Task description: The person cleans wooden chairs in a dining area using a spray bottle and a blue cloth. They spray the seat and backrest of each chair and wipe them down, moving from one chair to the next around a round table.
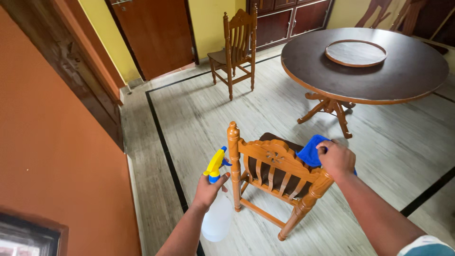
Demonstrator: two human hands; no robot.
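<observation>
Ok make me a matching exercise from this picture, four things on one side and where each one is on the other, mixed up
Things:
1. spray bottle
2. blue cloth
3. round table
4. second wooden chair

Places:
A. against the yellow wall by the door
B. in the left hand
C. far right, on the floor beyond the near chair
D. under the right hand, on the near chair's top rail

Pairs: 1-B, 2-D, 3-C, 4-A

You stand over a pale striped floor (379,142) with black inlay lines; on it rest 2 wooden chairs (272,178) (237,45) and a round table (365,66) bearing a turntable disc (355,52).
</observation>
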